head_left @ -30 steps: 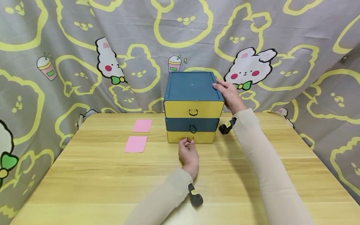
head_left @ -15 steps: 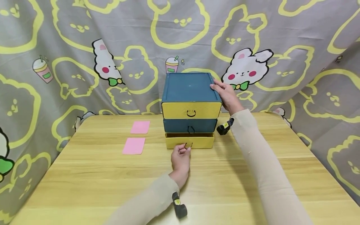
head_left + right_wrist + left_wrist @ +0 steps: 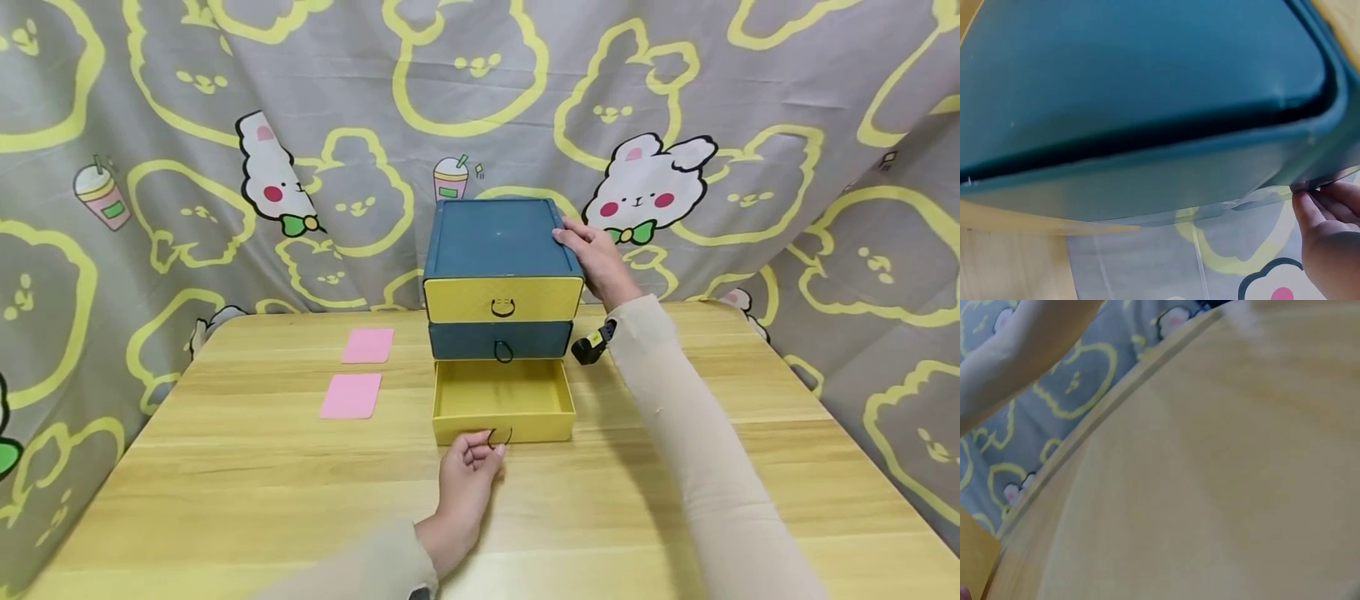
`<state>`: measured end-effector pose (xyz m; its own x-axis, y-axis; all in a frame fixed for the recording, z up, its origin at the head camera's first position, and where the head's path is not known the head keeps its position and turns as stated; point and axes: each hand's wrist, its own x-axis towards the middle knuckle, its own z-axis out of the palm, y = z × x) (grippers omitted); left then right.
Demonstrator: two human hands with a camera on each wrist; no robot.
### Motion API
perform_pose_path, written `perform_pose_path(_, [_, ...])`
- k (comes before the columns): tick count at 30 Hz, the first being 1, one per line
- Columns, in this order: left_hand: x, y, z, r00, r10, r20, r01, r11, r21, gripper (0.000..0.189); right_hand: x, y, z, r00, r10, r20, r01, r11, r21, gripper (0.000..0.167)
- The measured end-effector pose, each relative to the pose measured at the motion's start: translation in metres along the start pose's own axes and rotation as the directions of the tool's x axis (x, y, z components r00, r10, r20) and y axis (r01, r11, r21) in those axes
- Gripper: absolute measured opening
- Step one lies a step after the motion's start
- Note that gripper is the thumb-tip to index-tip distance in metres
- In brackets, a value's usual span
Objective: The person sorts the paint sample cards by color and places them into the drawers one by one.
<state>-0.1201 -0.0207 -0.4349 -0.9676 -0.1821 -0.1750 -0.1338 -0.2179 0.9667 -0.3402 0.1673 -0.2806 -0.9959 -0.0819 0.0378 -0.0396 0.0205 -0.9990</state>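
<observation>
A small drawer cabinet point(image 3: 498, 237) with a dark blue top stands at the back of the table. Its yellow bottom drawer point(image 3: 502, 427) is pulled far out, and its inside shows bare. My left hand point(image 3: 467, 483) pinches the black loop handle point(image 3: 500, 437) on that drawer's front. My right hand point(image 3: 600, 258) grips the cabinet's top right edge, a fingertip over the top. In the right wrist view the fingers of that hand point(image 3: 1329, 231) hold the cabinet's far edge. The yellow upper drawer point(image 3: 502, 300) and blue middle drawer point(image 3: 501, 340) are closed.
Two pink square cards point(image 3: 351, 396) lie flat on the wooden table point(image 3: 247, 467), left of the cabinet. A grey patterned curtain point(image 3: 337, 100) hangs behind and beside the table. Only a sliver of the left hand shows in the left wrist view.
The bottom drawer has slid out from the cabinet toward me, drawn by my left hand on its loop. The right hand has kept its hold on the cabinet's edge.
</observation>
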Motion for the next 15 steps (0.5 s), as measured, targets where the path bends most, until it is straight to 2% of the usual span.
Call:
perform_pose_path(2, [-0.007, 0.000, -0.004, 1.000, -0.024, 0.020, 0.024, 1.000, 0.006, 0.028, 0.000, 0.000, 0.000, 1.000, 0.002, 0.001, -0.002, 1.000, 0.007, 0.059])
perform_pose_path(7, [-0.022, -0.002, -0.012, 0.997, -0.037, 0.065, 0.036, 0.999, 0.022, 0.030, 0.000, 0.000, 0.000, 1.000, -0.004, 0.005, 0.004, 1.000, 0.012, 0.059])
perform_pose_path(15, [-0.036, -0.002, -0.020, 0.992, -0.069, 0.109, 0.064, 0.997, 0.045, 0.033, 0.000, 0.002, 0.000, 1.000, -0.012, -0.010, 0.012, 1.000, -0.003, 0.059])
